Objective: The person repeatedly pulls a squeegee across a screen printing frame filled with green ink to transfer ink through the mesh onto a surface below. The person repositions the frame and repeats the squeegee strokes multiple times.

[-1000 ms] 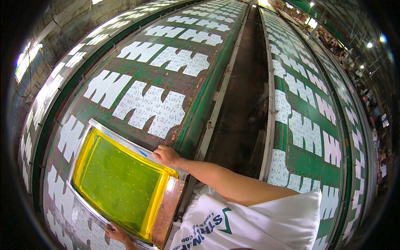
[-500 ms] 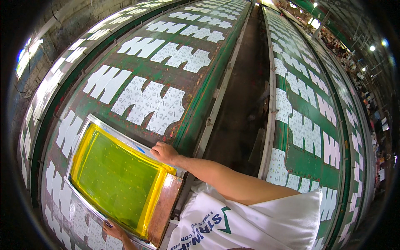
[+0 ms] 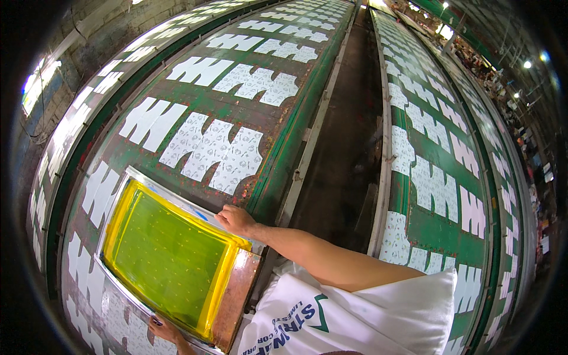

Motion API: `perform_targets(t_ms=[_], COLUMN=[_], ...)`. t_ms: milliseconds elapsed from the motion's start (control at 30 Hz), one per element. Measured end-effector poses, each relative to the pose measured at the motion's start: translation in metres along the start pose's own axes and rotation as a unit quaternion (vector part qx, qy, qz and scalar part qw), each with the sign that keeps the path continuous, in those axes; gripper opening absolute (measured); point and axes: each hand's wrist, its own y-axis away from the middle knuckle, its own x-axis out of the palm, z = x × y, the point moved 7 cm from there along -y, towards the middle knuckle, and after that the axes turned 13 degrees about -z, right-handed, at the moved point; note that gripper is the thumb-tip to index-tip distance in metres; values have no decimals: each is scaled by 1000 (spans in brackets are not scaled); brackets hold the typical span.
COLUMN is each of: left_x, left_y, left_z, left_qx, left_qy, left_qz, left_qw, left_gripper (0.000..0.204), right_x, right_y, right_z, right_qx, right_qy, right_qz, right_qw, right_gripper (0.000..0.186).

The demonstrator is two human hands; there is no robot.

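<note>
A screen printing frame [image 3: 163,249] with yellow-green mesh, a bright yellow border and silver metal edges lies flat on the long table at lower left. My right hand [image 3: 238,220] is closed over its far right edge, fingers curled at the metal. On the opposite edge, at the bottom of the view, my left hand [image 3: 165,330] grips the metal with its fingertips; part of this hand is hidden beneath the rim. Along the frame's right end lies a brown copper-coloured board [image 3: 238,296]. Patterned white fabric pieces [image 3: 216,151] lie beyond the frame, beside plain white ones [image 3: 152,122].
The green and brown printing table [image 3: 275,177] runs far ahead. A dark aisle [image 3: 340,136] separates it from another table on the right, covered with fabric pieces [image 3: 435,186]. A further table with fabric stands at left, near a block wall [image 3: 89,65].
Both hands keep their hold on the frame's edges. The frame shows almost no movement; the view has shifted only slightly.
</note>
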Motion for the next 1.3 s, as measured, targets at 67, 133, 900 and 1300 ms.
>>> perform_targets(t_ms=[67, 133, 900, 1300], left_x=[-2, -3, -2, -3], left_y=[1, 4, 2, 4], left_z=[-1, 0, 0, 2], left_qx=[2, -7, -6, -26], left_qy=[15, 25, 1, 3], left_qz=[-1, -2, -9, 9], left_qw=[1000, 1000, 1000, 1000], left_gripper=[52, 53, 50, 49], right_x=[3, -1, -2, -9], right_y=[1, 1, -3, 10], right_z=[-2, 1, 6, 4], right_qx=[13, -20, -34, -53], right_qy=[19, 30, 31, 71], right_qz=[22, -1, -13, -32], right_qw=[1000, 999, 999, 995], right_gripper=[31, 31, 34, 33])
